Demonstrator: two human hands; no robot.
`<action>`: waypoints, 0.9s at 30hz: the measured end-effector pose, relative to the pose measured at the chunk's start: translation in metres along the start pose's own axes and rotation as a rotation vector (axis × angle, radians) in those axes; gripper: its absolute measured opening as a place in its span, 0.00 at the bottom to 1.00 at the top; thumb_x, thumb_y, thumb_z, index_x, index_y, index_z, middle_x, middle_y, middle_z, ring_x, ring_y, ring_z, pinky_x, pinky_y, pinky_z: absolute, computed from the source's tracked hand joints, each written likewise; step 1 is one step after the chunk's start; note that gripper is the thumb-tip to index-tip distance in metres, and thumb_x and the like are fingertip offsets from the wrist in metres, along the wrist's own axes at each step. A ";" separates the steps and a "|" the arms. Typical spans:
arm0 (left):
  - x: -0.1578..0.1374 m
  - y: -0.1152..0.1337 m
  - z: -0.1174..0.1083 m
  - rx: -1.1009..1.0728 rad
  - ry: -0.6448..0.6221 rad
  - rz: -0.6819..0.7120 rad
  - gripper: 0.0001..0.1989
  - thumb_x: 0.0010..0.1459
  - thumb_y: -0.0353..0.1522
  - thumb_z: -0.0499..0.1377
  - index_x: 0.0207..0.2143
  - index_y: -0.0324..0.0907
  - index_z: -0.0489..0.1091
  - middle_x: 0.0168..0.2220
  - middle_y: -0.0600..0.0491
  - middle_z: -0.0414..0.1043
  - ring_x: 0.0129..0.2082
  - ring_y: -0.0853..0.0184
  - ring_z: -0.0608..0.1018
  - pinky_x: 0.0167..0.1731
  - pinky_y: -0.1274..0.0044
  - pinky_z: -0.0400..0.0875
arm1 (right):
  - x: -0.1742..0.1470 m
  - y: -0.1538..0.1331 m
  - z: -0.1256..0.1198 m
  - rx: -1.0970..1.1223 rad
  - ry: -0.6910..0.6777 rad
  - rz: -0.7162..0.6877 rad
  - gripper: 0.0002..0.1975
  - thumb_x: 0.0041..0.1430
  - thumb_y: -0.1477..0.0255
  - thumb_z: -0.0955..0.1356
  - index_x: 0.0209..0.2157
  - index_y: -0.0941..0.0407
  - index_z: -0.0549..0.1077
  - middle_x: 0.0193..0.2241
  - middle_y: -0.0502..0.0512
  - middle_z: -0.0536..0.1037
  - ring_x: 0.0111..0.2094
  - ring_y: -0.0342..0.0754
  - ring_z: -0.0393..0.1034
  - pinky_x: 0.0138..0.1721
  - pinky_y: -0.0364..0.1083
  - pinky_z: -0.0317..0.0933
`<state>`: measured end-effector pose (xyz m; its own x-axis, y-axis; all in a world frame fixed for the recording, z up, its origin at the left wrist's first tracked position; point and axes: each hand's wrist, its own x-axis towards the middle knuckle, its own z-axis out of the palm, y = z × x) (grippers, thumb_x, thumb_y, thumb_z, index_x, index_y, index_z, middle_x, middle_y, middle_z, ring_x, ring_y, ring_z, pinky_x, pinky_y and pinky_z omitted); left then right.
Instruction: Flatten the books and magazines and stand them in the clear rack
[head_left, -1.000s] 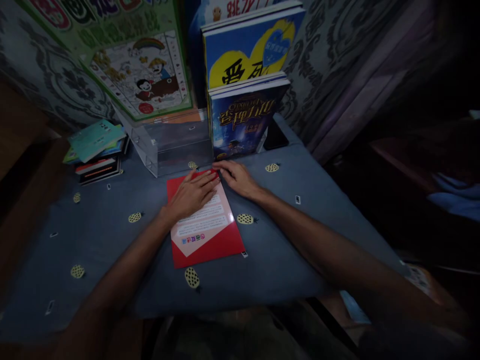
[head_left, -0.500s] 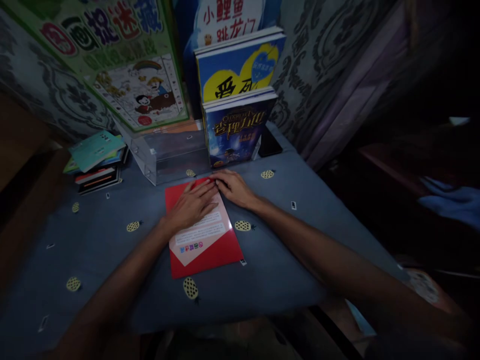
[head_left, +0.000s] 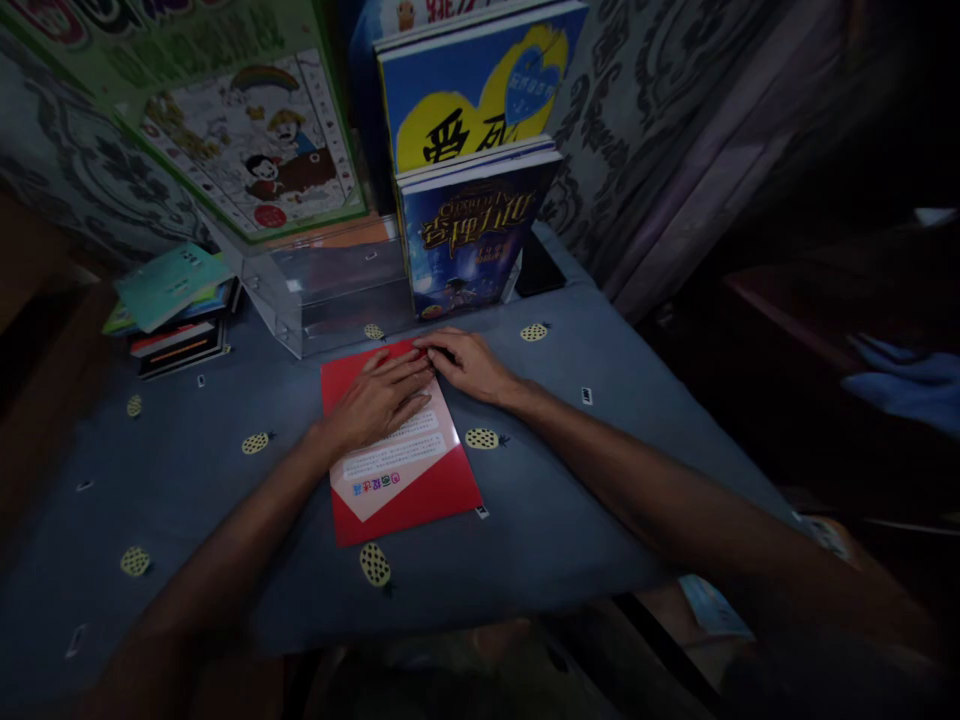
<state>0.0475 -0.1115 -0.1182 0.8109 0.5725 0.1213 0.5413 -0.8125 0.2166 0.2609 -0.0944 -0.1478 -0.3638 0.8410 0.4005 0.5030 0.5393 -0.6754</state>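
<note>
A thin red book (head_left: 420, 500) with a pink panel and small printed text lies flat on the table in front of me. My left hand (head_left: 382, 400) rests flat across its upper part, fingers stretched toward the upper right corner. At that corner is my right hand (head_left: 466, 362), its fingers bent, with the fingertips on the book's upper right edge beside the left fingertips. Whether the right fingers pinch the edge or only press on it is hard to see. Under the hands, part of the cover is hidden.
A clear acrylic stand (head_left: 300, 300) behind the book holds a large green picture book (head_left: 225, 150). Beside it stand a blue-and-yellow book (head_left: 472, 90) and a dark blue book (head_left: 472, 235). Small books (head_left: 176, 300) are stacked at left. A dark flat object (head_left: 541, 268) lies behind, at right.
The view has tilted down slightly, so the standing books appear higher and more cropped. Both hands stay in nearly the same place on the red book.
</note>
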 end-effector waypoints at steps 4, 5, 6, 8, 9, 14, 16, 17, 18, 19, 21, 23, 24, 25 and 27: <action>-0.002 0.006 -0.001 0.007 -0.019 0.037 0.23 0.73 0.41 0.45 0.63 0.44 0.66 0.65 0.48 0.65 0.69 0.59 0.62 0.67 0.56 0.54 | 0.000 -0.001 0.000 -0.009 -0.001 -0.001 0.17 0.63 0.77 0.62 0.49 0.54 0.78 0.46 0.57 0.81 0.49 0.52 0.74 0.52 0.54 0.68; -0.003 0.008 -0.001 0.010 -0.021 0.048 0.24 0.73 0.41 0.45 0.63 0.43 0.66 0.65 0.48 0.66 0.69 0.59 0.62 0.67 0.56 0.54 | 0.000 -0.001 0.000 -0.012 -0.004 -0.001 0.17 0.63 0.78 0.62 0.49 0.54 0.78 0.46 0.56 0.82 0.49 0.52 0.74 0.52 0.53 0.68; -0.003 0.011 -0.002 0.013 -0.026 0.059 0.24 0.73 0.42 0.45 0.62 0.42 0.67 0.64 0.47 0.66 0.68 0.59 0.63 0.67 0.56 0.55 | 0.001 -0.001 0.000 -0.015 -0.006 -0.001 0.18 0.63 0.78 0.62 0.49 0.54 0.78 0.46 0.56 0.82 0.49 0.52 0.74 0.52 0.53 0.68; -0.004 0.016 -0.004 0.018 -0.042 0.077 0.25 0.73 0.42 0.45 0.62 0.40 0.67 0.64 0.46 0.67 0.68 0.58 0.64 0.66 0.56 0.57 | 0.001 0.000 0.000 -0.017 -0.008 -0.009 0.18 0.63 0.78 0.62 0.49 0.54 0.78 0.46 0.56 0.82 0.49 0.52 0.75 0.53 0.53 0.67; -0.004 0.020 -0.005 0.022 -0.049 0.082 0.25 0.72 0.43 0.45 0.62 0.39 0.67 0.63 0.45 0.68 0.67 0.58 0.65 0.66 0.56 0.57 | 0.001 0.000 0.000 -0.015 -0.007 -0.013 0.18 0.63 0.78 0.62 0.49 0.54 0.78 0.46 0.56 0.82 0.49 0.52 0.75 0.53 0.53 0.67; -0.008 0.034 -0.008 0.037 -0.081 0.117 0.26 0.72 0.44 0.45 0.61 0.40 0.68 0.63 0.46 0.68 0.66 0.58 0.67 0.66 0.57 0.58 | 0.001 0.001 0.001 -0.016 0.007 -0.008 0.18 0.63 0.79 0.62 0.49 0.54 0.79 0.46 0.56 0.82 0.49 0.52 0.75 0.53 0.53 0.67; -0.012 0.039 -0.009 0.044 -0.089 0.141 0.26 0.72 0.45 0.44 0.62 0.40 0.67 0.63 0.46 0.68 0.66 0.58 0.67 0.67 0.57 0.57 | 0.001 0.000 0.001 -0.027 0.002 -0.005 0.18 0.63 0.79 0.62 0.49 0.55 0.79 0.46 0.56 0.82 0.49 0.52 0.75 0.53 0.52 0.67; -0.015 0.042 -0.009 0.051 -0.092 0.153 0.26 0.72 0.45 0.44 0.62 0.40 0.66 0.63 0.46 0.67 0.66 0.58 0.66 0.67 0.58 0.57 | 0.001 0.000 0.001 -0.031 -0.001 -0.006 0.18 0.63 0.79 0.62 0.49 0.55 0.79 0.46 0.56 0.82 0.49 0.52 0.75 0.53 0.52 0.67; -0.018 0.045 -0.009 0.057 -0.094 0.168 0.26 0.72 0.45 0.44 0.62 0.41 0.66 0.64 0.47 0.67 0.67 0.58 0.65 0.67 0.58 0.57 | 0.001 0.000 0.001 -0.035 -0.001 -0.007 0.18 0.63 0.78 0.62 0.49 0.55 0.79 0.46 0.56 0.82 0.49 0.52 0.75 0.53 0.52 0.67; -0.021 0.048 -0.008 0.062 -0.098 0.185 0.26 0.73 0.44 0.44 0.63 0.41 0.66 0.64 0.47 0.67 0.67 0.58 0.64 0.67 0.58 0.56 | 0.002 0.000 0.001 -0.037 -0.002 -0.009 0.18 0.64 0.78 0.62 0.49 0.56 0.79 0.46 0.56 0.82 0.49 0.52 0.75 0.53 0.52 0.67; -0.027 0.055 -0.008 0.063 -0.104 0.221 0.25 0.73 0.44 0.45 0.63 0.41 0.66 0.64 0.47 0.66 0.68 0.58 0.63 0.67 0.58 0.56 | 0.002 0.001 0.001 -0.043 0.000 -0.011 0.17 0.64 0.78 0.62 0.49 0.55 0.79 0.46 0.56 0.82 0.48 0.52 0.75 0.52 0.52 0.67; -0.033 0.063 -0.008 0.052 -0.104 0.251 0.25 0.72 0.43 0.47 0.63 0.41 0.65 0.64 0.47 0.66 0.68 0.58 0.64 0.67 0.57 0.57 | 0.002 0.001 0.001 -0.049 0.002 -0.015 0.17 0.64 0.77 0.62 0.48 0.56 0.79 0.46 0.56 0.82 0.49 0.52 0.75 0.53 0.52 0.67; -0.036 0.066 -0.008 0.045 -0.099 0.266 0.25 0.72 0.43 0.48 0.63 0.41 0.65 0.64 0.47 0.66 0.67 0.58 0.64 0.67 0.57 0.57 | 0.002 0.001 0.001 -0.051 0.003 -0.016 0.17 0.63 0.77 0.62 0.48 0.56 0.79 0.46 0.56 0.82 0.49 0.52 0.75 0.53 0.53 0.67; -0.038 0.070 -0.008 0.037 -0.092 0.283 0.25 0.72 0.43 0.48 0.63 0.41 0.65 0.64 0.47 0.67 0.67 0.57 0.65 0.67 0.57 0.57 | 0.002 0.001 0.001 -0.051 0.003 -0.016 0.17 0.63 0.77 0.62 0.49 0.57 0.79 0.46 0.57 0.82 0.49 0.52 0.75 0.53 0.53 0.66; -0.044 0.077 -0.007 0.019 -0.079 0.332 0.24 0.71 0.42 0.49 0.62 0.40 0.66 0.63 0.46 0.68 0.67 0.57 0.66 0.67 0.57 0.56 | 0.002 0.001 0.001 -0.048 0.003 -0.014 0.18 0.64 0.77 0.62 0.49 0.57 0.78 0.47 0.57 0.82 0.49 0.52 0.75 0.53 0.53 0.66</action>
<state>0.0521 -0.1980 -0.0997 0.9579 0.2667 0.1061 0.2484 -0.9555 0.1594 0.2596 -0.0922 -0.1481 -0.3689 0.8334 0.4116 0.5351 0.5525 -0.6390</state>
